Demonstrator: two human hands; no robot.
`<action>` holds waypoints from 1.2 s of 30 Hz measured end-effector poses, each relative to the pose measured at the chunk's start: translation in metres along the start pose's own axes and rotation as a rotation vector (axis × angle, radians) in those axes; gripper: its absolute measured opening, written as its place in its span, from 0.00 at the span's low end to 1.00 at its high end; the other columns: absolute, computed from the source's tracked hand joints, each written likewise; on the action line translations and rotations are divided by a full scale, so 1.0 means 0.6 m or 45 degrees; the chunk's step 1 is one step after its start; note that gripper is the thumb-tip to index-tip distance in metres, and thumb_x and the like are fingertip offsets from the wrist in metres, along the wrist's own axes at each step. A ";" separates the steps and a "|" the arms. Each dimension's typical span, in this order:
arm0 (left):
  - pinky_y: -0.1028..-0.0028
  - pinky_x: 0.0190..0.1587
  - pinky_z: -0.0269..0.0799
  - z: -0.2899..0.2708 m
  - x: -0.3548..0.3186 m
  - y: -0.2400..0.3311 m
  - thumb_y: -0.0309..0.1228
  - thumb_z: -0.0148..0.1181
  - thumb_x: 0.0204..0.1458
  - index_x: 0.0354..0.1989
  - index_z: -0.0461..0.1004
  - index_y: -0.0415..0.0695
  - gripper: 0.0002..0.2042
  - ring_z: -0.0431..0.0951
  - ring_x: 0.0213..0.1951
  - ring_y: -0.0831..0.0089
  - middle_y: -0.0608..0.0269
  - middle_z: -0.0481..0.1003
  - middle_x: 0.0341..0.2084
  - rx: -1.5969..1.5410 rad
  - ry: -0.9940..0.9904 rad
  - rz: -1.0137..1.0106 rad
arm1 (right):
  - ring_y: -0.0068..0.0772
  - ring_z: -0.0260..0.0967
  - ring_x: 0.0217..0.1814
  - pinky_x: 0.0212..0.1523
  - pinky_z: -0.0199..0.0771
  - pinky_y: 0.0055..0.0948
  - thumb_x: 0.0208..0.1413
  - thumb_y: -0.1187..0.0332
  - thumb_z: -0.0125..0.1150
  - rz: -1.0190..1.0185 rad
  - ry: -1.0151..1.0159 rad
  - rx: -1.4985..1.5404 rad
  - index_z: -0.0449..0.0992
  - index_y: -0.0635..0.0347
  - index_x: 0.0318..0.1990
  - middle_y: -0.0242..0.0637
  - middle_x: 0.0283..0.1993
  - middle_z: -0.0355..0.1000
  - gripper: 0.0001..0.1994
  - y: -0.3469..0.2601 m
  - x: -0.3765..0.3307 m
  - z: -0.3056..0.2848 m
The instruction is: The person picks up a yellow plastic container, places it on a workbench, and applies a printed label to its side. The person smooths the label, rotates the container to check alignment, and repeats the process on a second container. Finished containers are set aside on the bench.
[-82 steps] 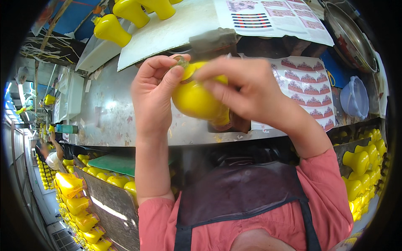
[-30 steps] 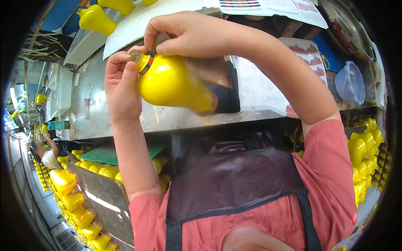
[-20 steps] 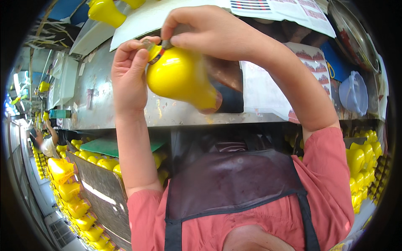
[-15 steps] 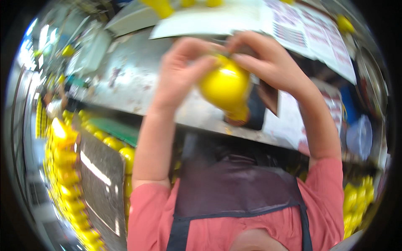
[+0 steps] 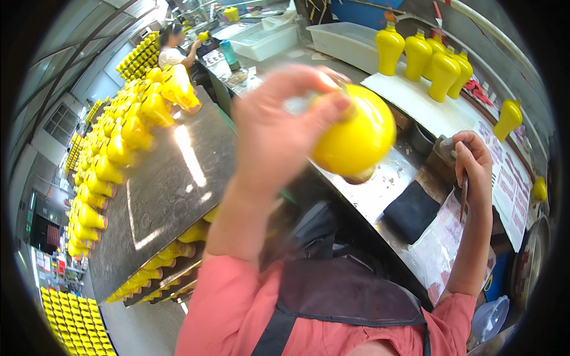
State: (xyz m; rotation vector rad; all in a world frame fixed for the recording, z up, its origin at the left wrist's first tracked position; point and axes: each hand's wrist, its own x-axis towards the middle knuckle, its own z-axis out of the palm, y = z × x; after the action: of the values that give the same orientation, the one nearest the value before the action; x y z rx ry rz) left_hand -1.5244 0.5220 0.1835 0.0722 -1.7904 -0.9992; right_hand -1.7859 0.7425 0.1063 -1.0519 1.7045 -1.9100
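Note:
My left hand [image 5: 276,118], a little blurred, is closed on the neck end of a glossy yellow bottle [image 5: 365,133]. It holds the bottle in the air over the bench edge, rounded shoulder toward me, with most of the body hidden behind. My right hand [image 5: 475,163] is closed over the right part of the bench. From it a thin, flat brown tool [image 5: 464,199] hangs down; its exact kind does not show. The fingertips are beside a small brown block [image 5: 440,159] on the bench. A folded black cloth [image 5: 411,212] lies between the hands, nearer me.
Several yellow bottles [image 5: 444,74] stand on a white board at the back right. To the left, a dark tabletop [image 5: 160,184] carries rows of yellow bottles [image 5: 110,175]. White tubs [image 5: 264,40] stand farther along the bench, near another person [image 5: 172,53]. Printed sheets [image 5: 510,178] lie at right.
My hands were together at the bottle's end; now they are apart. The left has carried the bottle away, while the right is by the brown block. The view has swung left.

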 end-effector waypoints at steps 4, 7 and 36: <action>0.78 0.38 0.79 -0.133 0.053 0.060 0.27 0.72 0.53 0.37 0.81 0.38 0.08 0.82 0.33 0.79 0.60 0.83 0.31 0.140 0.195 0.042 | 0.08 0.53 0.13 0.16 0.47 0.14 0.65 0.68 0.57 -0.012 -0.010 -0.004 0.76 0.60 0.46 0.21 0.19 0.64 0.08 0.011 0.026 0.018; 0.79 0.38 0.77 -0.234 0.083 0.071 0.24 0.69 0.54 0.38 0.81 0.37 0.06 0.82 0.34 0.78 0.62 0.83 0.31 0.312 0.360 -0.203 | 0.08 0.54 0.14 0.16 0.48 0.13 0.65 0.68 0.58 0.004 -0.070 0.008 0.75 0.61 0.46 0.23 0.22 0.68 0.08 0.020 0.039 0.035; 0.73 0.43 0.77 -0.688 0.141 -0.398 0.29 0.67 0.57 0.41 0.80 0.35 0.10 0.80 0.36 0.72 0.60 0.81 0.34 0.964 0.551 -0.173 | 0.13 0.65 0.28 0.29 0.65 0.16 0.63 0.67 0.60 0.561 0.164 -0.353 0.78 0.61 0.46 0.26 0.34 0.73 0.09 0.075 -0.023 0.033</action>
State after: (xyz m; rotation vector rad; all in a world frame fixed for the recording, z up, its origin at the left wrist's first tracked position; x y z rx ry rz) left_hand -1.3259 0.0824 0.1386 0.8237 -1.6710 -0.3055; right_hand -1.7712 0.7299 0.0592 -0.5769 2.1092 -1.5193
